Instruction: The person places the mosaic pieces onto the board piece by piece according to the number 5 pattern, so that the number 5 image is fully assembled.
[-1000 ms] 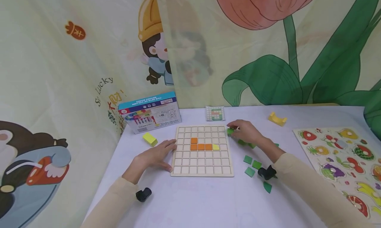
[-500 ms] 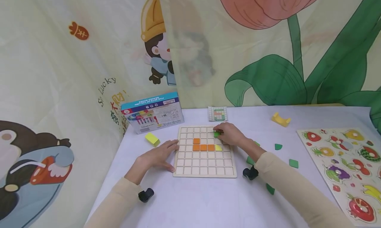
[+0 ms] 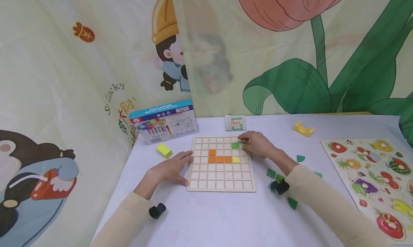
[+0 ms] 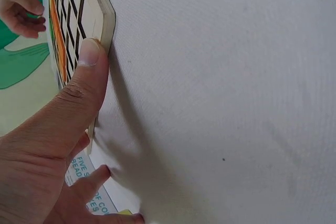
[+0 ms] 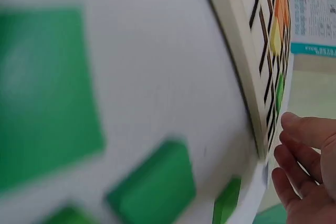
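So from my end, the gridded board sat mid-table, with the left hand on its left edge: thumb pressed to the near corner, fingers stretched out and spread, not wrapped around anything. My guess is that was to stop it sliding. The right hand was by the far right corner, fingers relaxed and slightly bent, thumb apart, nothing in it that I could see. Just beside it a green square lay in a cell, one bare cell beyond the yellow square that ended the orange row. Couldn't tell if it was fully seated. Loose green pieces lay right of the board, handy for that hand I reckon, and the pattern card sat behind it, probably for easy checking.
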### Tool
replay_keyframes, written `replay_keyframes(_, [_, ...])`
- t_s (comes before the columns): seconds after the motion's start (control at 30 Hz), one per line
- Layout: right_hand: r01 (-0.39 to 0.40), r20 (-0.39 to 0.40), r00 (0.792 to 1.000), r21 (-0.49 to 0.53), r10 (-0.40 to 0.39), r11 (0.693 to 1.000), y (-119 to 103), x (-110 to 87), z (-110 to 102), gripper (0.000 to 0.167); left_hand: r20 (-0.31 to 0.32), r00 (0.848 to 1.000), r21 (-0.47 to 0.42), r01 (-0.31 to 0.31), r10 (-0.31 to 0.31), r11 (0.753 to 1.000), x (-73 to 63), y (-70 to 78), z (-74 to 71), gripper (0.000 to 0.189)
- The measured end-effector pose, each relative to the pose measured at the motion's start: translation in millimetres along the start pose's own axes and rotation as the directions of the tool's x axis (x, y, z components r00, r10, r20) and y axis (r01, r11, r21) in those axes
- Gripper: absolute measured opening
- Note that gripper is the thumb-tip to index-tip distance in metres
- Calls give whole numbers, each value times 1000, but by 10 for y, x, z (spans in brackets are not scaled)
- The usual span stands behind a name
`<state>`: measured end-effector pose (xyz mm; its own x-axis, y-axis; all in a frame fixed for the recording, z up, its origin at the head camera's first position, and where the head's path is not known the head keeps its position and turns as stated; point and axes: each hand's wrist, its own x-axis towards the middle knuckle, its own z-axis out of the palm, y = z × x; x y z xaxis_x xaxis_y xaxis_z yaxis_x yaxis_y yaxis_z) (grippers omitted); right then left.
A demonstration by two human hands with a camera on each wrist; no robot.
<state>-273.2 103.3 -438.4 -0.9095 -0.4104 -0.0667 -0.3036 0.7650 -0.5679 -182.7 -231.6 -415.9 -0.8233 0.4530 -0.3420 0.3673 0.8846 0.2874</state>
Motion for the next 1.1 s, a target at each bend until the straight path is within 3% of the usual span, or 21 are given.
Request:
replay_keyframes(0.17, [-58,-20,998,12,58,998,259,-157,-191,41,5,1000,-8,10,-10,1000,7,-5,-1,88])
replay_keyframes(0.4, [-28,13,1000,-4,28,1000,499,-418,-282,47,10,1000,-13,4,-4,1000,2,-11,-19,89])
replay_keyframes(0.7, [34,-12,999,-7,-35,999,541,-528,-175,45,7,1000,-25,1,-1,1000,12,-5,-6,89])
replay_keyframes(1.1, [20,-48,999,-7,-21,1000,371,-429,-138,44,5,1000,-15,-7,7,1000,22,-17,5,89])
